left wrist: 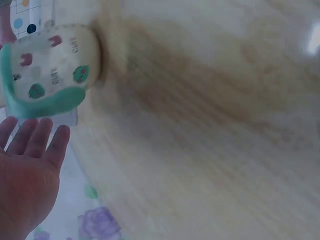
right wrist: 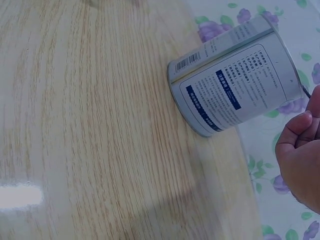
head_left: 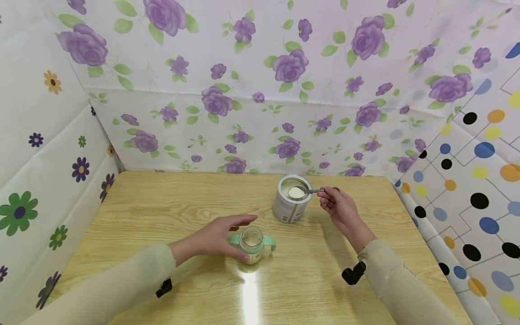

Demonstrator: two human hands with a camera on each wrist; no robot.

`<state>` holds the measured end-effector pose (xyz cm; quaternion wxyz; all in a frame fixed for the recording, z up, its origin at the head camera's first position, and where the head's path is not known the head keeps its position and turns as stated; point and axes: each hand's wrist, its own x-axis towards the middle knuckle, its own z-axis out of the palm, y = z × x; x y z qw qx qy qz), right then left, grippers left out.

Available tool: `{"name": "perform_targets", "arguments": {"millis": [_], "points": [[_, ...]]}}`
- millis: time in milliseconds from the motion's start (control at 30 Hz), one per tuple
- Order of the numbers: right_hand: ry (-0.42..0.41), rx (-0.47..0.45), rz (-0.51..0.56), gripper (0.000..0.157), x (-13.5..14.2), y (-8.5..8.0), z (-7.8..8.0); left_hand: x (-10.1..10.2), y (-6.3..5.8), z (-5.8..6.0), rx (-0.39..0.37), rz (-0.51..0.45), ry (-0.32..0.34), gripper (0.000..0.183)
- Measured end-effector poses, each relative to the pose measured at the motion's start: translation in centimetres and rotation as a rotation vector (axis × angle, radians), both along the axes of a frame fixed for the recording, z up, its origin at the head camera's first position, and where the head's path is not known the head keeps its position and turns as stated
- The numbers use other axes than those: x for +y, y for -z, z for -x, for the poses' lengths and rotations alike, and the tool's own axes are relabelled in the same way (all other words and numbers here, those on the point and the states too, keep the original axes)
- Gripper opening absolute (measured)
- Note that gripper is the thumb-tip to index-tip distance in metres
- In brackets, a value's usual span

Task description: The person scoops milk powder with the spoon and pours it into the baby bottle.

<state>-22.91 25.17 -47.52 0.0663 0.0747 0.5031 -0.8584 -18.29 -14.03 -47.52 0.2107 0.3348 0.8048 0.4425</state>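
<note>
A metal can point(head_left: 286, 210) stands upright without a lid, pale powder point(head_left: 296, 192) inside. My right hand point(head_left: 343, 214) pinches the handle of a metal spoon point(head_left: 315, 191), which reaches over the rim into the can. Closer to me is a small uncapped baby bottle point(head_left: 253, 255) with mint-green handles, upright on the table. My left hand point(head_left: 217, 237) is beside it, thumb and fingers spread around its left handle. In the left wrist view the fingers are fairly straight, tips at the green handle point(left wrist: 45, 106). The right wrist view shows the can's printed side point(right wrist: 230, 80); the spoon is mostly hidden there.
The wood-grain table point(head_left: 162, 198) carries both containers near its middle and back. Behind it hangs a white cloth point(head_left: 260, 131) with purple flowers. Patterned sheets border the left and right sides. Each sleeve has a small black device point(head_left: 354, 273) at the wrist.
</note>
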Motion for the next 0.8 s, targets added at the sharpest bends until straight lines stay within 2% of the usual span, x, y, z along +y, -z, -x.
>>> {"name": "perform_targets", "arguments": {"millis": [300,467,800], "points": [[-0.01,0.002,-0.014,0.029,0.0,0.0,-0.3,0.6,1.9,-0.7,-0.014,-0.078,-0.071,0.088],[-0.015,-0.009,-0.015,0.029,-0.2,-0.1,-0.4,0.8,2.7,-0.8,-0.025,-0.089,-0.101,0.081],[-0.007,-0.012,0.005,0.032,-0.5,-0.6,-0.3,0.9,3.2,-0.8,-0.034,-0.107,-0.118,0.074]]}}
